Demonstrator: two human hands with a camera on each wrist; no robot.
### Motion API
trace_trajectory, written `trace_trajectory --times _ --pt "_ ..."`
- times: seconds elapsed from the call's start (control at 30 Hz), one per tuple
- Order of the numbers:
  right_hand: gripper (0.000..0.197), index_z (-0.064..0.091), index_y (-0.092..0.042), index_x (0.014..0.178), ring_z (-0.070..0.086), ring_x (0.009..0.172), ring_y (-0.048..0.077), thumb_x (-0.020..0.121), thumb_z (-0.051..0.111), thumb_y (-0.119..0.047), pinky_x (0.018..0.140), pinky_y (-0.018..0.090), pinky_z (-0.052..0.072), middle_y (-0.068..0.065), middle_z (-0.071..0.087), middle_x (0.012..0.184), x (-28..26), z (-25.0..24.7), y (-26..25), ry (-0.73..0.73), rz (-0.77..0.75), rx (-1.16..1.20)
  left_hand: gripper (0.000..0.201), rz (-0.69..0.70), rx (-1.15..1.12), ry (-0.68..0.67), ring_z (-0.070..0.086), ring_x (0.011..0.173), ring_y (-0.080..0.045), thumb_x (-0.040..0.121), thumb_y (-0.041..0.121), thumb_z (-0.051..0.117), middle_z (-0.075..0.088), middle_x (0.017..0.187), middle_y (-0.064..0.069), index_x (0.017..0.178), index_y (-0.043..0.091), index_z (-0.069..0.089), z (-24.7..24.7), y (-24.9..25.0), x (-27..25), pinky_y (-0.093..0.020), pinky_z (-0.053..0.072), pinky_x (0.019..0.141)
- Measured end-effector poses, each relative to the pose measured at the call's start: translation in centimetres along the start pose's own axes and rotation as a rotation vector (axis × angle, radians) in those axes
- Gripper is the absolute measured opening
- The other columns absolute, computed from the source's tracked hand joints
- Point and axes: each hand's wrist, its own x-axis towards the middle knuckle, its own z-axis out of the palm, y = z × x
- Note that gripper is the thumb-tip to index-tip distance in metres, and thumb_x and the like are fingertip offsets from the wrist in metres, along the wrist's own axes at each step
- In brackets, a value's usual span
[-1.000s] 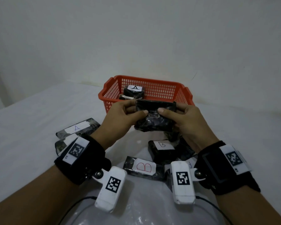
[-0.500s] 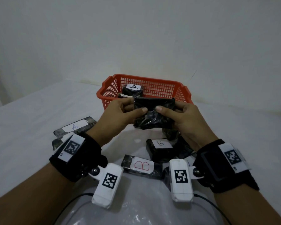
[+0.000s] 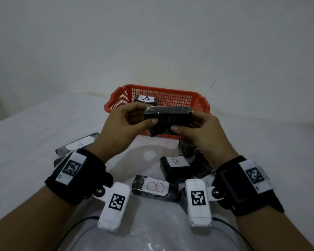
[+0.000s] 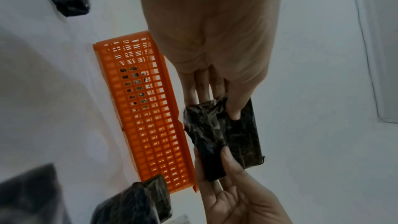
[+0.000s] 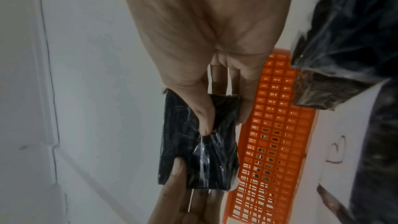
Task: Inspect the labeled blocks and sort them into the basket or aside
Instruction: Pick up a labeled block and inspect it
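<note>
Both our left hand (image 3: 123,124) and right hand (image 3: 198,127) pinch the block (image 3: 168,117) mid-frame, hunting its hidden label.

A black "A" is written on the white label of the block in the basket (image 3: 146,98). A blue "A" stands on the label of a block lying at the left on the table (image 3: 79,144). A dark "B" marks the block near the right wrist (image 3: 175,161), and a large red "B" the block nearest me (image 3: 155,186). Nothing readable shows on the wrapped block held in both hands (image 3: 168,117). The wrist tags carry only square code patterns.
</note>
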Motion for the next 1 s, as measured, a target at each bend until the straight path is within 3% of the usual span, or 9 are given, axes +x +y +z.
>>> trace_trajectory --times 0.13,0.23,0.33,0.4,0.47,0.53,0.7,0.9,1.0 --pt "0.056 0.073 -0.019 0.122 0.067 0.123 0.023 0.07 0.093 -0.024 0.11 0.052 0.05 0.004 0.074 0.125 0.3 0.0 0.2 -0.126 0.07 0.045 0.03 0.034 0.053 -0.007 0.072 0.106 -0.008 0.082 0.007 0.076 0.075 0.11 0.006 0.109 0.019 0.069 0.1 -0.3 -0.1 -0.02 0.058 0.087" --pt "0.052 0.067 -0.002 0.127 0.062 0.125 0.045 0.082 0.082 -0.023 0.112 0.056 0.047 0.024 0.069 0.129 0.2 0.1 0.0 -0.206 0.164 0.233 0.03 0.037 0.078 -0.006 0.071 0.108 -0.006 0.079 0.016 0.076 0.075 0.11 0.009 0.107 0.023 0.07 0.0 -0.5 -0.1 -0.021 0.058 0.091" --pt "0.044 0.064 0.007 0.129 0.071 0.118 0.036 0.091 0.072 -0.013 0.099 0.039 0.06 0.023 0.072 0.126 0.1 0.1 -0.4 -0.158 0.181 0.345 0.036 0.023 0.096 -0.045 0.068 0.116 -0.01 0.081 0.012 0.077 0.071 0.122 0.005 0.115 0.019 0.07 0.2 -0.7 -0.2 -0.033 0.058 0.097" --pt "0.046 0.068 0.002 0.125 0.073 0.115 0.033 0.085 0.08 -0.016 0.101 0.042 0.059 0.018 0.075 0.123 0.4 0.0 0.0 -0.118 0.148 0.298 0.056 -0.06 0.077 -0.098 0.065 0.122 -0.009 0.078 0.023 0.082 0.065 0.132 0.008 0.131 0.02 0.062 0.3 -0.8 -0.2 -0.035 0.057 0.1" --pt "0.059 0.069 -0.006 0.126 0.073 0.116 0.03 0.075 0.092 -0.025 0.106 0.047 0.055 0.013 0.075 0.123 0.6 -0.1 0.4 -0.092 0.133 0.247 0.077 -0.18 0.075 -0.136 0.063 0.122 -0.005 0.075 0.046 0.084 0.063 0.134 0.013 0.142 0.025 0.053 0.4 -0.7 -0.3 -0.034 0.054 0.103" --pt "0.072 0.067 -0.007 0.128 0.072 0.118 0.028 0.066 0.096 -0.03 0.108 0.048 0.053 0.013 0.074 0.125 0.6 -0.1 0.5 -0.091 0.124 0.246 0.075 -0.214 0.096 -0.12 0.066 0.117 -0.005 0.078 0.058 0.077 0.069 0.127 0.01 0.141 0.023 0.057 0.4 -0.7 -0.1 -0.035 0.053 0.105" --pt "0.049 0.07 0.0 0.121 0.072 0.117 0.029 0.077 0.082 -0.017 0.109 0.045 0.051 0.015 0.076 0.12 0.1 0.3 -0.3 -0.201 0.084 0.245 0.061 -0.179 0.086 -0.046 0.072 0.109 -0.01 0.072 0.05 0.077 0.075 0.116 0.005 0.124 0.019 0.071 0.1 -0.4 0.0 -0.037 0.057 0.099" --pt "0.052 0.069 -0.004 0.125 0.072 0.118 0.027 0.078 0.084 -0.02 0.112 0.049 0.05 0.012 0.076 0.121 0.1 0.3 -0.3 -0.141 0.045 0.229 0.058 -0.2 0.027 -0.142 0.069 0.113 -0.006 0.08 0.036 0.074 0.072 0.123 0.005 0.134 0.017 0.064 0.2 0.3 -0.2 -0.023 0.056 0.098" --pt "0.057 0.064 0.001 0.132 0.069 0.123 0.029 0.079 0.078 -0.016 0.11 0.043 0.052 0.016 0.072 0.128 0.1 0.1 -0.5 -0.186 0.076 0.287 0.065 -0.173 0.042 -0.088 0.069 0.109 -0.002 0.072 0.037 0.076 0.074 0.118 0.008 0.133 0.017 0.064 0.1 0.3 -0.2 -0.02 0.057 0.093"
